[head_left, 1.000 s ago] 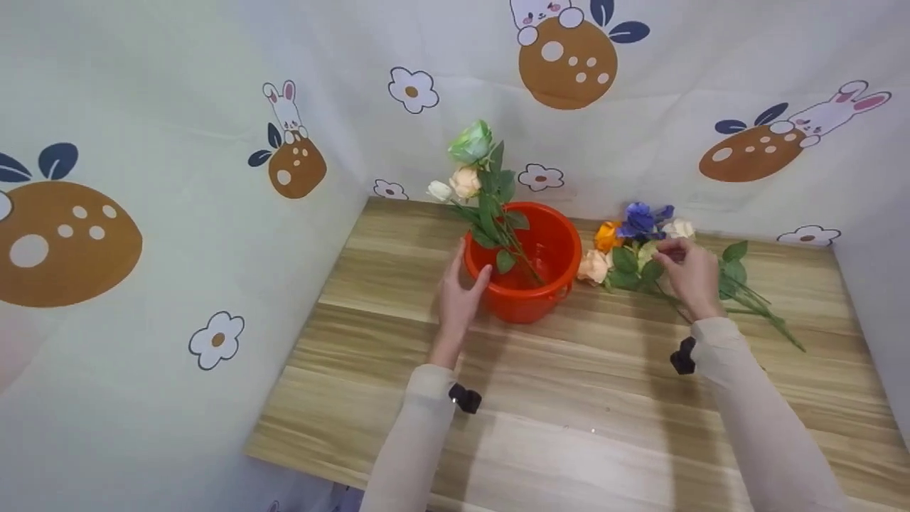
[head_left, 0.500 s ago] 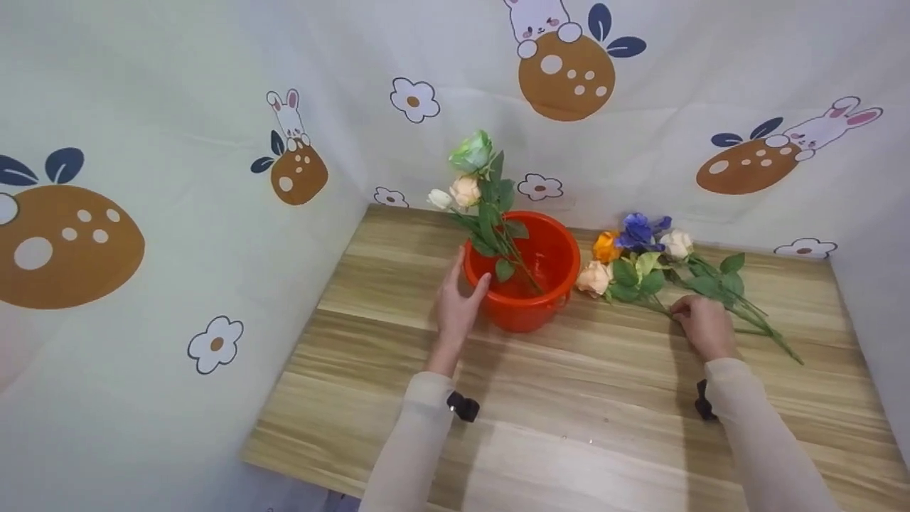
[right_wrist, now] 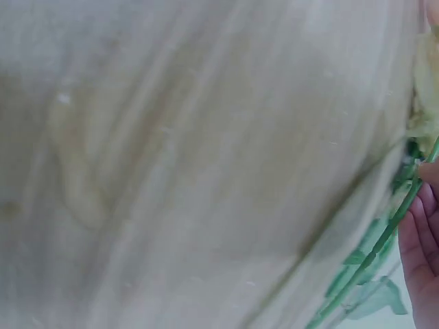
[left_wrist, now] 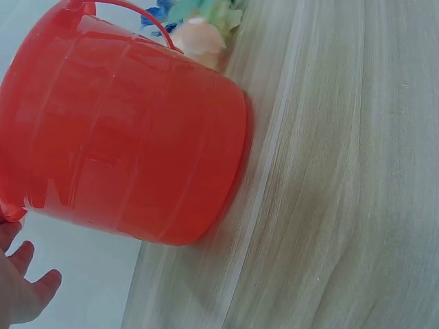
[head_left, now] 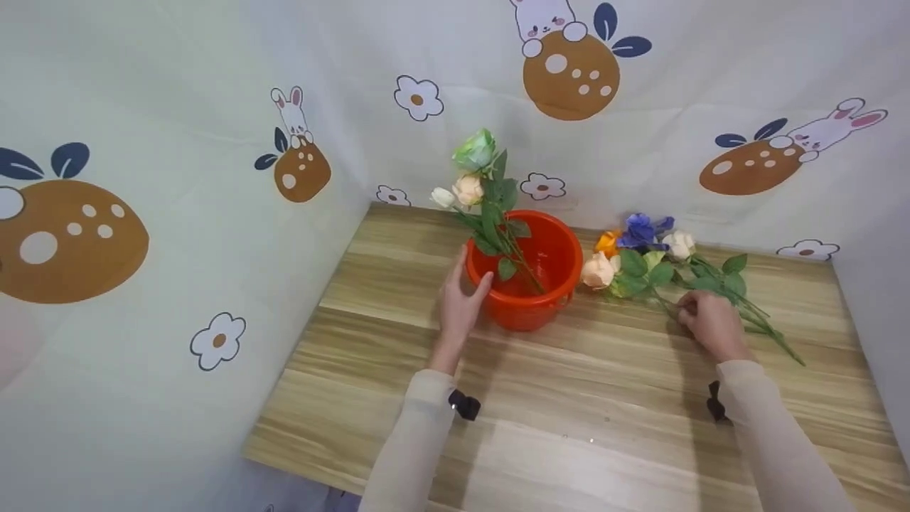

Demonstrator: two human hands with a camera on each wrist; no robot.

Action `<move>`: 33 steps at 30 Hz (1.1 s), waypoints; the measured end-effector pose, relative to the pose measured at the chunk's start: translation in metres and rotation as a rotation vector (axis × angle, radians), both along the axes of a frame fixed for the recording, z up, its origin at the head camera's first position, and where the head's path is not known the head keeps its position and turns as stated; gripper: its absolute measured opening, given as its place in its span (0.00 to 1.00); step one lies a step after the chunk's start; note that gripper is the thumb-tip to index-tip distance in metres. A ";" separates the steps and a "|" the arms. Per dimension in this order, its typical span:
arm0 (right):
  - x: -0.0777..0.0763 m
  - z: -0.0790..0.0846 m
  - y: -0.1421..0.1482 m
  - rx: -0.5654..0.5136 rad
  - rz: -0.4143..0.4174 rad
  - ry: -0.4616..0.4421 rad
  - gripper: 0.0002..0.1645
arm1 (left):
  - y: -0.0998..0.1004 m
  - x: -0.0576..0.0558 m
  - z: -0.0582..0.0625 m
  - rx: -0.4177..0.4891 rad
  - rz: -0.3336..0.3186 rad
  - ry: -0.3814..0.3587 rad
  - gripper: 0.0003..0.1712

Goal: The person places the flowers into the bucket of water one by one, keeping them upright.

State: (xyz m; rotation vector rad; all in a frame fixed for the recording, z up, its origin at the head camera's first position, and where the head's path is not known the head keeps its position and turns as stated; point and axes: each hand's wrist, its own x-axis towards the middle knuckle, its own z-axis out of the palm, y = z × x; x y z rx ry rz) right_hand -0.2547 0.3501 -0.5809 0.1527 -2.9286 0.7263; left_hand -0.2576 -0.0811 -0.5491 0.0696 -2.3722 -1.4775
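Observation:
In the head view, my left hand point(head_left: 461, 306) rests at the left side of a red bucket point(head_left: 522, 313), fingers and thumb spread along its rim. The left wrist view shows these fingertips point(left_wrist: 24, 257) right at the bucket's rim. A green rose point(head_left: 475, 151), a peach rose point(head_left: 468, 190) and a white bud point(head_left: 442, 198) lean in the bucket, stems inside. My right hand point(head_left: 714, 323) pinches a green flower stem point(right_wrist: 374, 257). Leaves point(head_left: 643, 274) and a second peach rose point(head_left: 601, 270) lie toward this stem's far end; which bloom it carries I cannot tell.
Right of the bucket lie an orange flower point(head_left: 608, 242), a blue-purple flower point(head_left: 643, 230) and a white rose point(head_left: 680, 244). Loose stems point(head_left: 771, 331) stretch to the right. The wooden table point(head_left: 554, 398) meets a patterned cloth wall point(head_left: 469, 78) at the back and left.
My right hand has come back from the blooms to the stem and now pinches it. The second peach rose and the leaves have shifted slightly. My left hand stays at the bucket.

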 end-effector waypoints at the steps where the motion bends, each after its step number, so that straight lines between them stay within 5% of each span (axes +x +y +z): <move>1: 0.000 0.003 0.000 -0.011 0.001 0.014 0.07 | 0.000 0.000 0.000 -0.002 0.001 -0.002 0.40; 17: 0.001 0.069 -0.025 -0.107 -0.048 0.181 0.09 | -0.002 0.005 -0.004 0.018 0.010 -0.042 0.40; 25: -0.011 0.129 -0.062 -0.193 0.020 0.304 0.07 | 0.001 0.000 0.001 0.010 0.004 -0.030 0.40; 33: -0.025 0.176 -0.117 -0.326 0.126 0.282 0.07 | 0.000 0.001 0.001 0.013 0.000 -0.033 0.40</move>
